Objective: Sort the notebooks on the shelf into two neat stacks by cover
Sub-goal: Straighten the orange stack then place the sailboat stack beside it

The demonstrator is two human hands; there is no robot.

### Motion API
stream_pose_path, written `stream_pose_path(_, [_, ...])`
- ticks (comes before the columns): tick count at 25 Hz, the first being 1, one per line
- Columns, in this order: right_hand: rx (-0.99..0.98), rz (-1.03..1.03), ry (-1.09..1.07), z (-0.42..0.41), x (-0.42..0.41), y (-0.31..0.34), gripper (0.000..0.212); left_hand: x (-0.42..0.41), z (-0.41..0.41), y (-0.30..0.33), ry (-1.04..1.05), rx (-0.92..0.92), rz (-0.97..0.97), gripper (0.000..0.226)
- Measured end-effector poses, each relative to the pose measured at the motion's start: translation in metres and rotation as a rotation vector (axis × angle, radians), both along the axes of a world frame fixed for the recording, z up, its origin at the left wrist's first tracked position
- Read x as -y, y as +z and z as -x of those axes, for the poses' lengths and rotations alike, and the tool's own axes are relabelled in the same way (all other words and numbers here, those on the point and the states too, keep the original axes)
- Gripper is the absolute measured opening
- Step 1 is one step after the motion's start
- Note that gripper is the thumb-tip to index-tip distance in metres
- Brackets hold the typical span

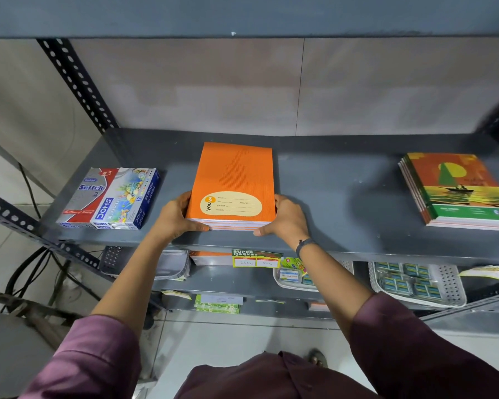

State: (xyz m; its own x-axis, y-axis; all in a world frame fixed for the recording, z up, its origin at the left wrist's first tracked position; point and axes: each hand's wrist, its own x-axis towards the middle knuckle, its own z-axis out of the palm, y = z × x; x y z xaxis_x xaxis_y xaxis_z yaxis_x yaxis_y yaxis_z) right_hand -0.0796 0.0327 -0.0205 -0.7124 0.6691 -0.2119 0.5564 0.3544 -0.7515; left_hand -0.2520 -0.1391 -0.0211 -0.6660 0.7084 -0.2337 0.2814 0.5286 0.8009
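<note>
A stack of orange notebooks (235, 174) with a cream name label lies on the grey shelf (343, 197), near its front edge. My left hand (176, 216) grips the stack's left side, thumb along the front edge. My right hand (288, 218) grips the right side the same way. A second stack of notebooks (458, 188) with green, red and yellow sunset covers lies at the shelf's far right, untouched, its edges slightly fanned.
Boxes of pens and oil pastels (110, 197) lie on the shelf to the left of the orange stack. A perforated upright (78, 82) stands at the back left. Lower shelves hold white baskets (418, 283) of small items and a price tag (255, 258).
</note>
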Motion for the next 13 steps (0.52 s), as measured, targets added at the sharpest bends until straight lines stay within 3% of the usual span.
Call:
stream_pose_path(3, [0.01, -0.012, 0.001, 0.0, 0.0, 0.0, 0.066, 0.001, -0.001, 0.001, -0.027, 0.01, -0.012, 0.091])
stream_pose_path(8, [-0.057, -0.019, -0.001, -0.002, 0.008, -0.004, 0.071, 0.005, -0.01, 0.011, -0.032, 0.183, -0.097, 0.073])
stream_pose_path(13, [-0.049, -0.003, -0.012, -0.002, 0.002, -0.004, 0.07, 0.0, -0.017, 0.01, -0.027, 0.136, -0.105, 0.083])
